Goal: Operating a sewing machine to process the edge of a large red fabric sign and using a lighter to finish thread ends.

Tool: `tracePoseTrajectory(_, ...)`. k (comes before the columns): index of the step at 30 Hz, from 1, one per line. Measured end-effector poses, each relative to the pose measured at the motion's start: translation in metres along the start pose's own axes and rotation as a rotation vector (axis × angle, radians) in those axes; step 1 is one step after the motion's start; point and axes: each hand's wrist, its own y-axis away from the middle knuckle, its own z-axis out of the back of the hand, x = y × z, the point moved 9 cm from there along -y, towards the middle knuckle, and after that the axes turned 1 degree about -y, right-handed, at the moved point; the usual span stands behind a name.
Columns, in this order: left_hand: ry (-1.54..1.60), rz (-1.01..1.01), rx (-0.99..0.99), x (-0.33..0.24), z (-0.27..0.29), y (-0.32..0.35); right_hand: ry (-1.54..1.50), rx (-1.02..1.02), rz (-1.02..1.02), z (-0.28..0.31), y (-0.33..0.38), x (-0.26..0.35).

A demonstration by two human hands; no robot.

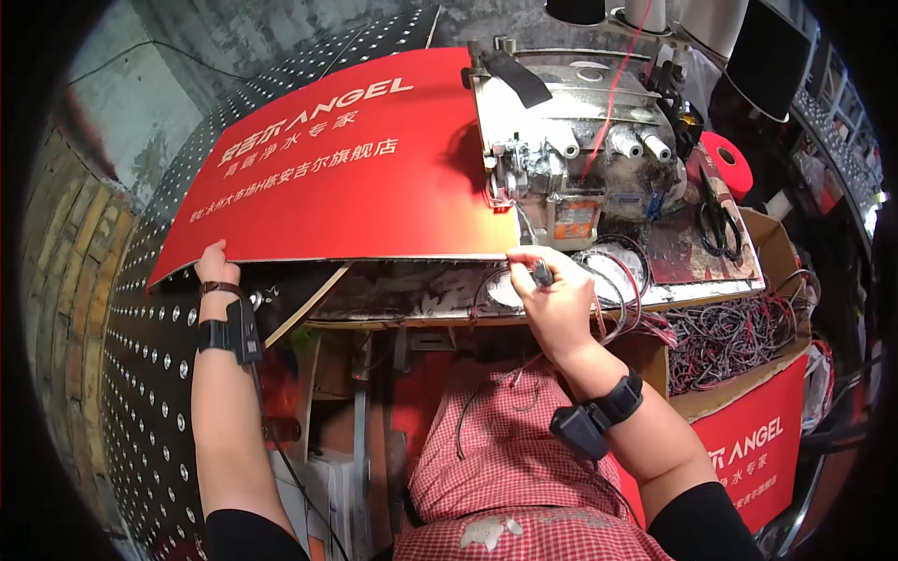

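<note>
A wide red sheet (318,210) with white lettering spreads across the work surface, its right end against the overlock sewing machine (580,140). At the sheet's near left edge my left hand (218,268) is closed on the border, fingers curled over it. My right hand (559,299) pinches the near right corner, just in front of the machine. A small dark object (543,273) pokes out between its fingers; its kind I cannot make out. Both wrists carry black strapped devices.
Black-handled scissors (718,229) lie right of the machine, near a red roll (727,164). A cardboard box (772,248) holds tangled thread and trimmings (734,341). Thread cones (716,28) stand at the back right. A studded black panel (154,374) runs along the left.
</note>
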Motion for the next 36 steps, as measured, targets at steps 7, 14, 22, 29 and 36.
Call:
tracePoseTrajectory(7, -0.124, -0.055, -0.135, 0.001, -0.061, 0.006, 0.322, 0.013, 0.053, -0.009, -0.017, 0.002)
tracePoseTrajectory(14, -0.748, -0.767, 0.027, -0.110, -0.057, 0.124, 0.216, 0.007, 0.205, -0.006, -0.009, 0.041)
tracePoseTrajectory(22, -1.010, -1.469, 0.453, -0.259, -0.041, 0.405, -0.186, 0.836, 0.584, -0.103, 0.082, 0.212)
tracePoseTrajectory(29, -0.775, -0.800, -0.315, -0.243, 0.209, 0.307, -0.839, 1.130, -0.459, -0.068, 0.113, 0.135)
tracePoseTrajectory(36, 0.046, -0.177, -0.351, -0.175, 0.197, 0.348, -0.532, 0.159, -0.347, -0.014, -0.019, 0.057)
